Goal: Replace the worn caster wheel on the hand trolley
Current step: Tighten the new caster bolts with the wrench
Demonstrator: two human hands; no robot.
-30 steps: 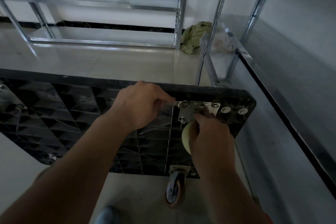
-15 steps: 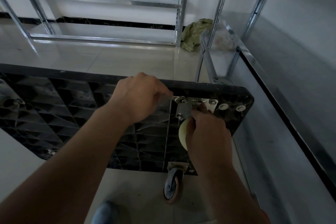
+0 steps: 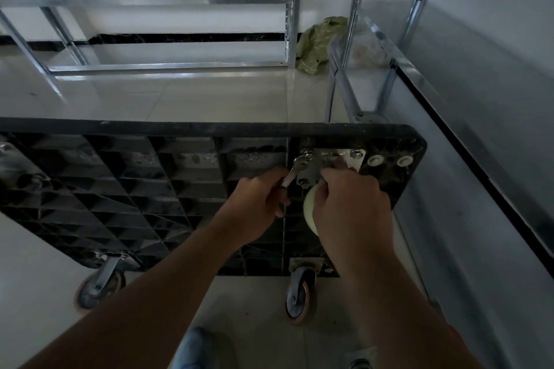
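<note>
- Swung downward since half a second ago, the wrench [image 3: 295,172] now slants from the left hand [image 3: 257,204] up to a bolt at the top-left corner of the mounting plate [image 3: 326,160], where earlier it lay nearly level.
- Left hand's fingers are curled tight round the wrench handle; its head sits on the bolt just above and right of the knuckles.
- Right hand [image 3: 350,204] is closed over the pale caster wheel [image 3: 310,208], fingertips against the plate; the wheel shows only at the hand's left edge.
- Both hands work at the far right corner of the upturned trolley deck [image 3: 120,189], whose rounded edge lies just right of the right hand.
- Beyond that edge a narrow strip of floor [image 3: 180,96] runs before the metal shelf frame [image 3: 353,93] and the wall.
- Below the right wrist an old caster [image 3: 299,296] rests on the floor; another [image 3: 100,284] sits well left of the left forearm.
- Open tiled floor lies above the hands, past the deck's far edge.
- No legible writing or brand shows anywhere.
</note>
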